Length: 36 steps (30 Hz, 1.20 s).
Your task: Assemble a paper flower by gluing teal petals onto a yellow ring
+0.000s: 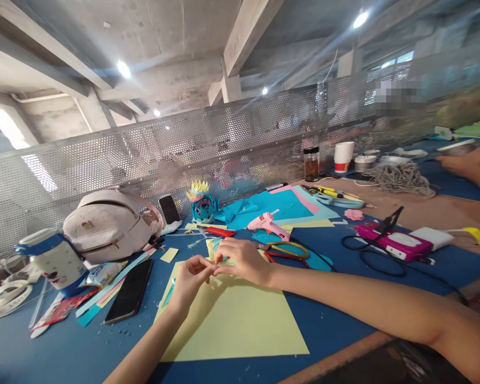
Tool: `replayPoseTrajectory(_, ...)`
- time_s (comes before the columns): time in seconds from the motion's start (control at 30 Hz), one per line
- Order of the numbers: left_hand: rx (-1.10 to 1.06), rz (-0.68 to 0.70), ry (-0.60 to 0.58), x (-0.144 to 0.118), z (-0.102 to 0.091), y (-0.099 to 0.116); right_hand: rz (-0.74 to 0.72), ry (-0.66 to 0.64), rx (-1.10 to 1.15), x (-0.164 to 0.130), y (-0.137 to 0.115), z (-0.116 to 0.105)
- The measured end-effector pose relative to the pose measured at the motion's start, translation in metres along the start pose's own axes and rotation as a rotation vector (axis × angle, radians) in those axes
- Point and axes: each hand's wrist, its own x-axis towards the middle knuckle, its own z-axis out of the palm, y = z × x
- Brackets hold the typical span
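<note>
A flask point(58, 264) stands upright at the far left, beside a backpack point(108, 226). Next comes a black phone point(130, 292), its long axis running from near left to far right. The yellow sheet point(232, 320) lies flat on the blue table beneath both hands; its near edge runs left to right and its sides run away from the person, but with the far part covered, I can't tell which way is longer. Over it, the left hand point(194, 274) has thumb and fingertips together; anything pinched there is too small to see. The right hand point(242, 261) meets those tips. A pale scrap point(226, 261) shows between its finger and thumb, direction unclear, and I can't tell whether it's clamped. Beyond, the pink glue gun point(267, 224) points its nozzle left. The scissors point(286, 249) have their handles toward the right.
</note>
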Motion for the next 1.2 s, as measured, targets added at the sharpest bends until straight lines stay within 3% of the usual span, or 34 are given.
replayPoseTrajectory(0.57, -0.103, -0.103, -0.044, -0.002, 0.0, -0.004, 0.061, 0.003, 0.096, 0.0, -0.007, -0.003)
replayPoseTrajectory(0.93, -0.347, -0.163, -0.226, -0.002, -0.003, -0.002, 0.075, 0.108, 0.213, 0.004, -0.002, -0.007)
replayPoseTrajectory(1.2, -0.609, -0.276, -0.301, -0.001, -0.005, -0.013, 0.077, 0.142, 0.305, 0.005, 0.004, -0.005)
